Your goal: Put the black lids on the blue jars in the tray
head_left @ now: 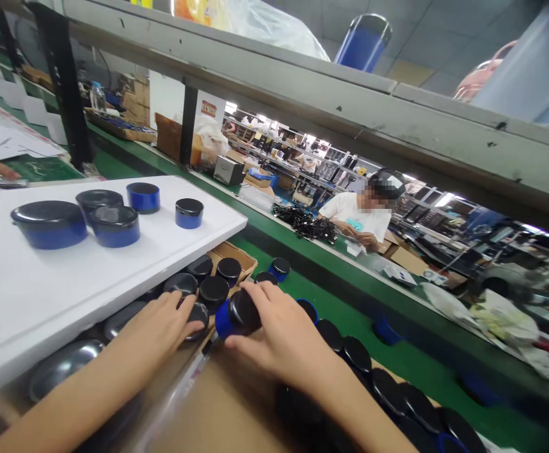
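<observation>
Right hand (288, 340) wraps a small blue jar (237, 314) with a glossy black lid, tipped on its side above the near cardboard box (237, 402); left hand (164, 327) rests spread over black-lidded jars (208, 286) just left; white board (29, 289) farther left carries five more.

Black-lidded jars (213, 290) crowd the box under my left hand (161, 327), and the white board's (114, 270) near edge overhangs them, leaving a low gap. Beside my right hand (284, 340) another jar row (373, 377) runs along the green belt's (397, 352) near edge; beyond it the belt lies open.
</observation>
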Demonstrator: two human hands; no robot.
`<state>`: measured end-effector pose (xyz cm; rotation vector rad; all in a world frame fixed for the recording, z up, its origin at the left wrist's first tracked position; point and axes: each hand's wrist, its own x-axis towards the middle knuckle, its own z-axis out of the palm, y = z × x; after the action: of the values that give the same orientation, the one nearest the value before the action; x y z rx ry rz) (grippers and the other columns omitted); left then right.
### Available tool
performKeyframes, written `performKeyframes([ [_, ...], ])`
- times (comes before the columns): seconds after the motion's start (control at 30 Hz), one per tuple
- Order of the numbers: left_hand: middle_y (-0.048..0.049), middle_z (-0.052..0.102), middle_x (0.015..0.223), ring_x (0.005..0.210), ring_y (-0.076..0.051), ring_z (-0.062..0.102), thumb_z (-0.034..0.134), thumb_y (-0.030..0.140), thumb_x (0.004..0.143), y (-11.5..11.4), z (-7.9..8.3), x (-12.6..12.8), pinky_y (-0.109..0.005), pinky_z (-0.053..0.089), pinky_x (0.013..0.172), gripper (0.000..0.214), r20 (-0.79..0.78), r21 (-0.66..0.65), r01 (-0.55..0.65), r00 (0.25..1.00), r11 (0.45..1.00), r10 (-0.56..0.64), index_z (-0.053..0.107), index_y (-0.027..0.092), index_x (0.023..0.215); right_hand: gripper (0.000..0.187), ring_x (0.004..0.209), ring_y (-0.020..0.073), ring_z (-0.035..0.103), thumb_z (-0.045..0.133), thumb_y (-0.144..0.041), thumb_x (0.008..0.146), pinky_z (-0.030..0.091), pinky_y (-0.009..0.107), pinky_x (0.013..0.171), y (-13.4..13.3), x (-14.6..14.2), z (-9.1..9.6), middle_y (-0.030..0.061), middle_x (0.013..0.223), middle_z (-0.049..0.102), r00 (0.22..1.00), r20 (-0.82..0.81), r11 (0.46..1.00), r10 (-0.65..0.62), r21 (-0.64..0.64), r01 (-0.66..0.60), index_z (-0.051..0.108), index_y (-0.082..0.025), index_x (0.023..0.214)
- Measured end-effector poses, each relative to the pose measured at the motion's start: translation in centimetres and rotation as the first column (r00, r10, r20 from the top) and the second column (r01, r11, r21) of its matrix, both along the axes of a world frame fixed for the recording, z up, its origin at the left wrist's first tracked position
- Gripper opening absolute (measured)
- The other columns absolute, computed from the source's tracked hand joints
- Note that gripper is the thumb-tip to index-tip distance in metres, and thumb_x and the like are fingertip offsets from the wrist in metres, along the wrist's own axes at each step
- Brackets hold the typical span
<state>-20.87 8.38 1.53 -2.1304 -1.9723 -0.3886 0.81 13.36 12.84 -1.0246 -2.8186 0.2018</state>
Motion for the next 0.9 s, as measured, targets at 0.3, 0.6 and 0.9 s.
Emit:
performKeyframes([
  [0.3, -0.0062, 0.059, 0.121, 0.115, -0.025, 0.053, 0.056, 0.015, 0.087, 2.3, 6.1, 0.9, -0.049, 0.045, 0.096, 0.022, -0.185, -0.390, -0.016, 0.981, 0.921, -0.062, 0.062, 0.016, 0.109, 0.065, 0.106, 0.0295, 0.059, 0.077, -0.037, 0.072, 0.050, 0.044, 0.092, 1.1, -4.1, -0.2, 0.0137, 0.115, 0.059, 0.987, -0.002, 0.985, 0.158, -0.072, -0.158, 0.052, -0.012, 0.127],
  [0.6, -0.0084, 0.065, 0.107, 0.106, -0.020, 0.062, 0.053, 0.027, 0.094, 4.0, 8.4, 2.8, -0.040, 0.055, 0.088, 0.023, -0.279, -0.458, -0.051, 0.956, 0.888, -0.089, 0.061, 0.011, 0.109, 0.063, 0.109, 0.0305, 0.058, 0.078, -0.039, 0.072, 0.049, 0.046, 0.092, 2.8, -1.9, 0.7, 0.0143, 0.118, 0.059, 0.999, -0.005, 0.994, 0.036, -0.100, -0.036, 0.054, -0.012, 0.124],
  [0.9, -0.0123, 0.050, 0.139, 0.131, -0.026, 0.047, 0.056, 0.021, 0.091, 5.9, 6.6, 1.3, -0.048, 0.046, 0.104, 0.029, -0.319, -0.342, 0.043, 0.934, 0.939, -0.160, 0.057, 0.012, 0.119, 0.065, 0.112, 0.0274, 0.054, 0.078, -0.032, 0.074, 0.046, 0.044, 0.096, 3.0, -1.5, 1.1, 0.0131, 0.121, 0.055, 0.997, -0.078, 0.992, -0.010, -0.126, 0.000, 0.049, -0.012, 0.129],
])
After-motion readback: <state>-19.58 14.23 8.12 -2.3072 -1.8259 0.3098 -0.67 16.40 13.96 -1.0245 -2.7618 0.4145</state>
